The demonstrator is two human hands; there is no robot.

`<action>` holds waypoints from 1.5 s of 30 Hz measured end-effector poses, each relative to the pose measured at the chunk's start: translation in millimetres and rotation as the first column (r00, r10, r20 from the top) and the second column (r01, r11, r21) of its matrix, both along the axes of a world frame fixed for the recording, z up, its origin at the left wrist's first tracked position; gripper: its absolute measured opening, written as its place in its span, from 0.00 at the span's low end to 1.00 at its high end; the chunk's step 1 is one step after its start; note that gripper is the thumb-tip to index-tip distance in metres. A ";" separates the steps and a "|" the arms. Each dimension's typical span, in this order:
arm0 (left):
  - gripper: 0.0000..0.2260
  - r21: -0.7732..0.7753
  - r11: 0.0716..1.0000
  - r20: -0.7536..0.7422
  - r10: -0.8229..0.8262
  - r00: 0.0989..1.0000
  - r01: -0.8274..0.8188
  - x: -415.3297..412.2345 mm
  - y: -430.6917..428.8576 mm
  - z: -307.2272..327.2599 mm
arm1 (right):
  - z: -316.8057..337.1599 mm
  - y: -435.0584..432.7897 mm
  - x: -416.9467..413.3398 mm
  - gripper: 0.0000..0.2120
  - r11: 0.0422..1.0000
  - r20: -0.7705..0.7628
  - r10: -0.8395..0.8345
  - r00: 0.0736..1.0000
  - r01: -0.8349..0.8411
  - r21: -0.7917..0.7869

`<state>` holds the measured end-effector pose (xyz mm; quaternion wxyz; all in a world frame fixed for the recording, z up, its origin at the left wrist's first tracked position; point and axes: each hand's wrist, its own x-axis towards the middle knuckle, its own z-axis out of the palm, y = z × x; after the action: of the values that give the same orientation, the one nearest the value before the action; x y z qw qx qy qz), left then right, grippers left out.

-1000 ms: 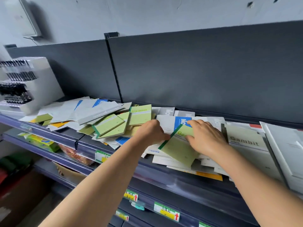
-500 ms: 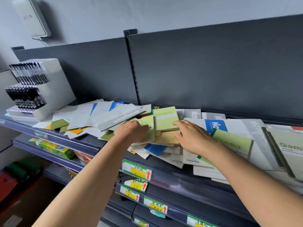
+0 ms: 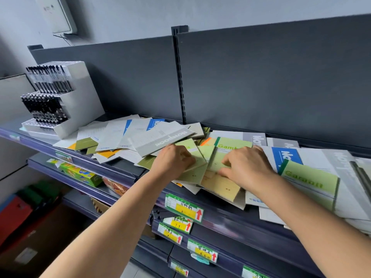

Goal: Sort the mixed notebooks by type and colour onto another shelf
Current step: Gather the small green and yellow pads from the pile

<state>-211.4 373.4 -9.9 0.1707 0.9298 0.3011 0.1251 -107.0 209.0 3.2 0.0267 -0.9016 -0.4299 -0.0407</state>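
Looking down past the price tags (image 3: 183,209) on the shelf edge (image 3: 251,223) — my left hand (image 3: 172,161) grips a pale green notebook (image 3: 197,167), my right hand (image 3: 248,167) pinches a second green notebook (image 3: 217,159) just beside it. Hands close together, not touching. The mixed notebook pile (image 3: 140,135) sprawls behind — pen display box (image 3: 80,93) far left.

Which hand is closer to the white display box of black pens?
Left. The left hand grips small green notebooks right of the white display box of black pens; the right hand pinches one farther right.
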 end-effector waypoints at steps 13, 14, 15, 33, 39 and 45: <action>0.40 -0.226 0.914 -0.206 0.293 0.934 -0.337 5.5 -10.8 14.4 | 6.4 -26.7 11.0 0.29 0.999 -0.247 -0.014 0.969 0.023 0.033; 0.34 -0.304 0.889 -0.168 0.304 0.938 -0.343 6.2 -12.6 15.8 | 4.1 -26.5 10.2 0.30 0.999 -0.249 0.004 0.969 0.007 0.043; 0.30 -0.376 0.861 -0.137 0.313 0.940 -0.341 6.4 -13.7 17.3 | 1.6 -25.9 9.2 0.30 0.999 -0.250 0.017 0.968 -0.004 0.052; 0.02 -0.651 0.751 0.236 0.342 0.910 -0.114 0.6 -13.4 68.8 | -10.7 -31.1 20.8 0.23 0.988 -0.318 -0.059 0.946 0.102 0.120; 0.09 -0.765 0.644 0.267 0.327 0.907 -0.007 38.4 -42.4 58.4 | -5.0 -44.2 34.0 0.18 0.950 -0.386 -0.104 0.917 0.206 0.234; 0.11 -0.622 0.771 0.132 0.277 0.952 -0.138 71.9 -70.7 28.2 | -6.8 -53.9 30.5 0.19 0.960 -0.422 -0.031 0.906 0.144 0.239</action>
<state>-139.4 302.7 18.3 0.4758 0.7674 0.4062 0.1404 -76.4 155.1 -3.6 0.2354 -0.8963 -0.3640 0.0934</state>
